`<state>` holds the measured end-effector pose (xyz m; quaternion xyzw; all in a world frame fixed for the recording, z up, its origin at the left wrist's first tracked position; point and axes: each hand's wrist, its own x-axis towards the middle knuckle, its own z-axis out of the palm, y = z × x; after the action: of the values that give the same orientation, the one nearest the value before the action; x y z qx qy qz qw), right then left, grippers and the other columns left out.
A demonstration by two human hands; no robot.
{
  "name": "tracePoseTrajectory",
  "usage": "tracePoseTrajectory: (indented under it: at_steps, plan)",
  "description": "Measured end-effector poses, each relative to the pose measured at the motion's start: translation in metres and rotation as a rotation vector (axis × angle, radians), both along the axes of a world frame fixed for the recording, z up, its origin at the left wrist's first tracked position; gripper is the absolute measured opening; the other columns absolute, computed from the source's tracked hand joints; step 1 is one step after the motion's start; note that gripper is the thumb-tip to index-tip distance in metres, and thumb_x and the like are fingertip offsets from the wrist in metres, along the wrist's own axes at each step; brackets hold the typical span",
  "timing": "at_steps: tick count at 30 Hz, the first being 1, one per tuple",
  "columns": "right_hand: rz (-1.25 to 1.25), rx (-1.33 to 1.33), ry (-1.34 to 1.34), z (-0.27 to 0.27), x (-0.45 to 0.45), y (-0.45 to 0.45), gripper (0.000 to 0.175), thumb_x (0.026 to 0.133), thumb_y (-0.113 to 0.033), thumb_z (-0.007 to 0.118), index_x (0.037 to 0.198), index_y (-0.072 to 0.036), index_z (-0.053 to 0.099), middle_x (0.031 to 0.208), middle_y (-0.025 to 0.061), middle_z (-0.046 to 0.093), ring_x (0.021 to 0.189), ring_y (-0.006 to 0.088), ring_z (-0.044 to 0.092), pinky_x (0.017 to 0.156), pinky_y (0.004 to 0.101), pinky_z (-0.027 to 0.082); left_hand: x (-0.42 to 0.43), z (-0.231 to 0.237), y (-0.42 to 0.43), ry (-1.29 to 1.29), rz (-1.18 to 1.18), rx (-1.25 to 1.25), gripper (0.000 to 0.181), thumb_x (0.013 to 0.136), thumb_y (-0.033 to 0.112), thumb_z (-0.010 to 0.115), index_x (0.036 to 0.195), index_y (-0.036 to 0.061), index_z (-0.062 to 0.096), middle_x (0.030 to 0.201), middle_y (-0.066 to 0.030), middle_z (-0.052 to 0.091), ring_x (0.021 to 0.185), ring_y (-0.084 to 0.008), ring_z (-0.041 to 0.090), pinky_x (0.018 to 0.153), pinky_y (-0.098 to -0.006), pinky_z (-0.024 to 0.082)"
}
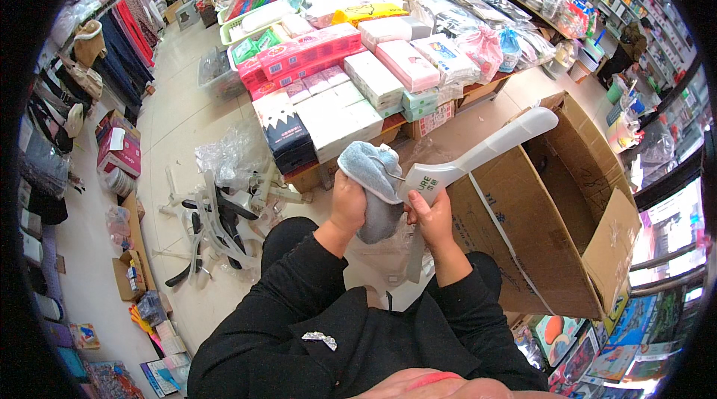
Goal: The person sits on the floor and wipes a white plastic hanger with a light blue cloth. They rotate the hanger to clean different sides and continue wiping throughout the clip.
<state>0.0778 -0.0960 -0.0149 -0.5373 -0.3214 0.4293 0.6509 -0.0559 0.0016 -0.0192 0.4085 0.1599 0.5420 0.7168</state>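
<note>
A translucent white plastic clothes hanger is in my right hand, gripped by its middle, which bears printed writing. One broad arm of it slants up to the right; the other hangs below my hand. My left hand grips a grey fabric item with light-blue fleece lining, perhaps a slipper; its exact kind is unclear. The hanger's metal hook lies against the blue fleece. Whether it passes through the fabric cannot be seen.
Loose black and clear hangers and crumpled plastic film lie on the floor to the left. An open cardboard box stands at my right. Ahead, a display table carries tissue packs. Hanging clothes line the left side.
</note>
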Motion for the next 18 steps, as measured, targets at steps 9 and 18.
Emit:
tracePoseTrajectory:
  at_steps: [9, 18]
  plan:
    - [-0.092, 0.14, 0.163, 0.001, -0.008, -0.002, 0.029, 0.089, -0.021, 0.063, 0.106, -0.001, 0.051, 0.073, 0.0075, 0.057, 0.051, 0.012, 0.048, 0.047, 0.0269, 0.042, 0.009, 0.02, -0.028, -0.065, -0.168, -0.106, 0.029, 0.101, 0.021, 0.038, 0.114, -0.0002, 0.053, 0.097, -0.0121, 0.062, 0.077, -0.0239, 0.064, 0.065, -0.0372, 0.054]
    - [-0.006, 0.154, 0.155, 0.001, 0.004, -0.003, 0.032, 0.088, -0.022, 0.066, 0.107, -0.001, 0.051, 0.079, 0.0086, 0.06, 0.059, 0.0123, 0.053, 0.051, 0.0258, 0.044, 0.0, 0.003, -0.002, -0.046, -0.012, -0.116, 0.033, 0.099, 0.028, 0.046, 0.121, 0.0046, 0.053, 0.112, -0.0061, 0.061, 0.098, -0.0181, 0.06, 0.087, -0.0334, 0.049]
